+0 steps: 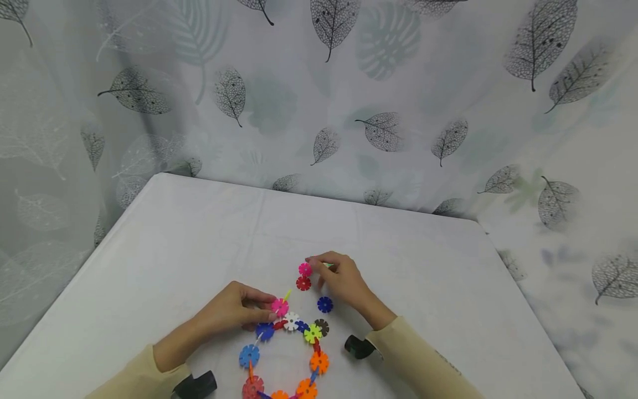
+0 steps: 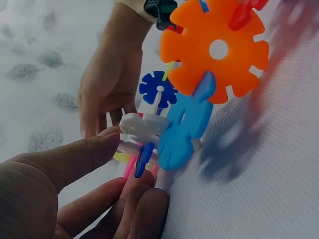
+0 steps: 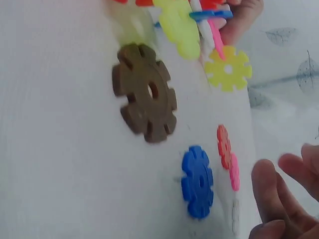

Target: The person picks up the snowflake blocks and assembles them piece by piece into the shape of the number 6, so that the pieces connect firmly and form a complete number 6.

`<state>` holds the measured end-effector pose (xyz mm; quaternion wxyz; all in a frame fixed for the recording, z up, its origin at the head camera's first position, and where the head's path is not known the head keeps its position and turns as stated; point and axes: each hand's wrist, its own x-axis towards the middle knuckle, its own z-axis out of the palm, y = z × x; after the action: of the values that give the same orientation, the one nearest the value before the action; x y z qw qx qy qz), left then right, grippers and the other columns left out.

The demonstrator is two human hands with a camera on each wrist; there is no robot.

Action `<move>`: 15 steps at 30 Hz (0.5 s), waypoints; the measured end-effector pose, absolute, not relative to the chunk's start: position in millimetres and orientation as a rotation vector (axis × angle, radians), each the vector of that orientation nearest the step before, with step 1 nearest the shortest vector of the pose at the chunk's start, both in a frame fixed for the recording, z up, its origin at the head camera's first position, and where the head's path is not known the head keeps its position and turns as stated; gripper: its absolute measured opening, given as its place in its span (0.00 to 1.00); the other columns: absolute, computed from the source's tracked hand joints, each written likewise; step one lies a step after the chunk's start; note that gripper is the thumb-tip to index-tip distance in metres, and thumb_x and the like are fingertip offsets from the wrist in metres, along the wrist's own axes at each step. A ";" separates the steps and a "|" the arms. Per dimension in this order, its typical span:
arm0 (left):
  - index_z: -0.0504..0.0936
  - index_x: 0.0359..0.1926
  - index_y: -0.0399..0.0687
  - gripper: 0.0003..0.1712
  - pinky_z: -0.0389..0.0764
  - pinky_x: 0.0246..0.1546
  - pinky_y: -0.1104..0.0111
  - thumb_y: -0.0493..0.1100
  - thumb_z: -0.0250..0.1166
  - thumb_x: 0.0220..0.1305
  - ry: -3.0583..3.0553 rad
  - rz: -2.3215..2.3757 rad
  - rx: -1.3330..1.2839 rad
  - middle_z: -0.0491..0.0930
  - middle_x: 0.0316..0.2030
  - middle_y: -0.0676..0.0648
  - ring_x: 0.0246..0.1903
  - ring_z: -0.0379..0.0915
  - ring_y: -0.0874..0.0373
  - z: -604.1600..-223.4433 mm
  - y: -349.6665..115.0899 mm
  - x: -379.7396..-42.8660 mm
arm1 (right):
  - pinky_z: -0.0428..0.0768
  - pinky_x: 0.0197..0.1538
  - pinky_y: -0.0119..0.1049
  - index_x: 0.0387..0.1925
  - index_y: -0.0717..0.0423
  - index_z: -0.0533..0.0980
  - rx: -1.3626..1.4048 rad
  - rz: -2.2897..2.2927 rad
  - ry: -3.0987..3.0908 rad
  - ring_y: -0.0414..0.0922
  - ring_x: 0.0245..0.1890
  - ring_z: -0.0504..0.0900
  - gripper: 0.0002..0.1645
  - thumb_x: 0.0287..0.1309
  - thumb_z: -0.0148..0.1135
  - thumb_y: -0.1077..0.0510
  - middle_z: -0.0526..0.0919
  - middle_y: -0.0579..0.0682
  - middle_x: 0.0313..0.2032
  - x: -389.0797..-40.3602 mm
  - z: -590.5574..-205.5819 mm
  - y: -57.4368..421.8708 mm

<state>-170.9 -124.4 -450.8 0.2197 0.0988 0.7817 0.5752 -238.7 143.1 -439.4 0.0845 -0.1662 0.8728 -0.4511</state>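
My left hand (image 1: 234, 310) pinches a pink notched disc (image 1: 280, 307) at the top left of a ring of interlocking plastic discs. A yellow disc (image 3: 228, 68) is slotted into that pink one and sticks up from it. In the left wrist view, the thumb (image 2: 94, 154) lies beside white and blue discs of the ring. My right hand (image 1: 344, 280) is farther back, fingertips beside a loose pink disc (image 1: 305, 269). In the right wrist view, its fingers (image 3: 265, 186) are loosely bent with a gap between them and the pink disc. A red disc (image 1: 303, 283) lies against the loose pink one.
A dark blue disc (image 1: 325, 304) lies loose between the right hand and the ring. Beside the yellow-green disc (image 1: 313, 333) is a brown disc (image 3: 149, 94). Orange discs (image 1: 319, 362) form the ring's right side. A white cloth covers the table (image 1: 209, 238); a leaf-print curtain (image 1: 299, 100) hangs behind.
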 end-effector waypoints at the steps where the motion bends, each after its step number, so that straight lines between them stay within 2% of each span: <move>1: 0.86 0.52 0.35 0.26 0.85 0.30 0.61 0.47 0.77 0.57 2.162 1.591 0.269 0.88 0.37 0.45 0.29 0.83 0.55 -450.7 -124.4 -170.9 | 0.76 0.30 0.35 0.56 0.50 0.83 -0.467 -1.370 2.622 0.46 0.27 0.84 0.19 0.72 0.59 0.46 0.82 0.47 0.46 -239.7 -439.4 144.8; 7: 0.85 0.54 0.34 0.27 0.86 0.31 0.60 0.47 0.77 0.57 2.148 1.597 0.264 0.88 0.39 0.45 0.31 0.84 0.55 -450.1 -124.6 -171.2 | 0.80 0.31 0.38 0.65 0.48 0.77 -0.384 -1.435 2.724 0.47 0.31 0.84 0.24 0.71 0.61 0.48 0.76 0.49 0.59 -245.0 -439.1 150.7; 11: 0.85 0.54 0.34 0.25 0.86 0.31 0.60 0.46 0.74 0.61 2.148 1.598 0.276 0.88 0.37 0.46 0.29 0.83 0.54 -450.1 -125.2 -172.0 | 0.81 0.33 0.40 0.67 0.46 0.75 -0.387 -1.445 2.764 0.50 0.32 0.84 0.26 0.70 0.63 0.48 0.73 0.51 0.62 -246.8 -437.8 152.6; 15: 0.84 0.54 0.34 0.24 0.85 0.30 0.61 0.46 0.72 0.64 2.172 1.573 0.280 0.88 0.35 0.47 0.27 0.82 0.54 -447.4 -123.8 -171.0 | 0.81 0.35 0.40 0.68 0.43 0.74 -0.369 -1.409 2.816 0.47 0.32 0.83 0.27 0.69 0.64 0.47 0.72 0.51 0.63 -248.5 -438.7 155.0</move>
<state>-171.0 -123.8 -447.4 0.2206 0.1014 0.7857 0.5689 -248.5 155.0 -438.7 -0.0143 -0.1163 0.8881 -0.4445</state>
